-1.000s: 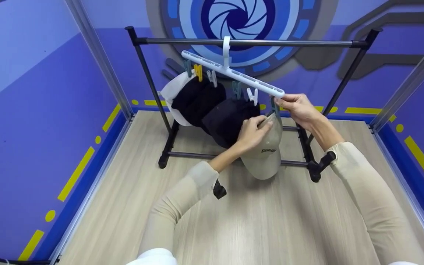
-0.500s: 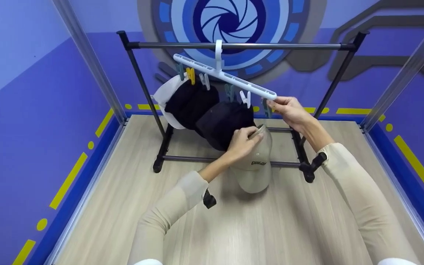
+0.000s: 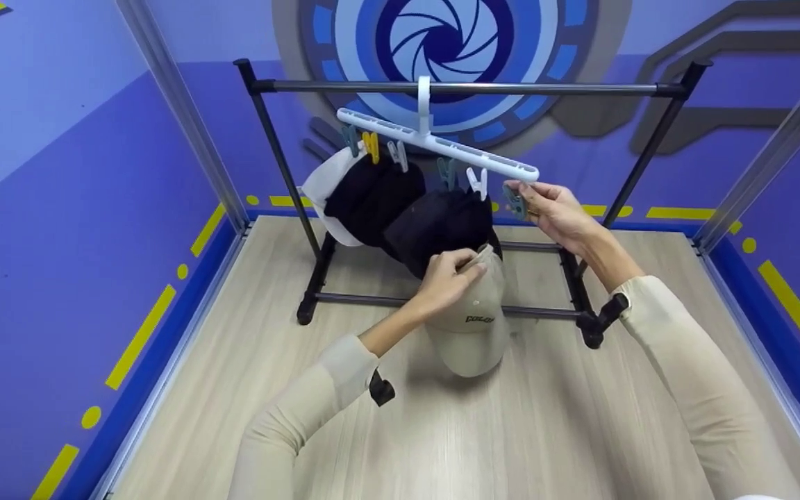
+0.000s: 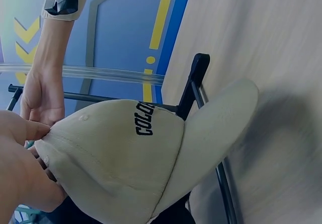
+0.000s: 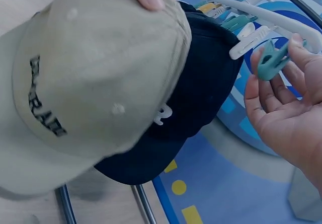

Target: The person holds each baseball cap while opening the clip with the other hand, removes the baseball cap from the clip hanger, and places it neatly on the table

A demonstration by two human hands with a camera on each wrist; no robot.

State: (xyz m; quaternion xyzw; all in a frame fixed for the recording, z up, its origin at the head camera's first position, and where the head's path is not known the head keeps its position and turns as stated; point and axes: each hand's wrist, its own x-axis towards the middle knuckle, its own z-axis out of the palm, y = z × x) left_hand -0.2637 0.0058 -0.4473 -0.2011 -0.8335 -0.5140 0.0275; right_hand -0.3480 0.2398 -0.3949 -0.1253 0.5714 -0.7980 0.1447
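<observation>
My left hand [image 3: 445,281] pinches the top edge of a beige baseball cap [image 3: 473,333], which hangs brim down below the hanger. Dark lettering shows on its front in the left wrist view. At the hanger's right end, my right hand [image 3: 563,215] pinches a teal clothespin [image 5: 274,60] between thumb and fingers, with no cap in it. The white hanger [image 3: 469,154] hooks over the rack's bar and slopes down to the right. Dark caps [image 3: 442,226] and a white cap [image 3: 320,184] hang from its other clips, such as a yellow clothespin [image 3: 371,147] and a white clothespin [image 3: 478,183].
A black metal garment rack [image 3: 567,89] stands on the pale wood-grain surface [image 3: 400,444], its lower bars [image 3: 539,313] behind the beige cap. Blue and purple panels [image 3: 80,160] with metal corner posts [image 3: 185,111] enclose the sides and back.
The beige cap has come away from the right-end clothespin and moved down and left with my left hand. My right hand stays at that clothespin, which has turned.
</observation>
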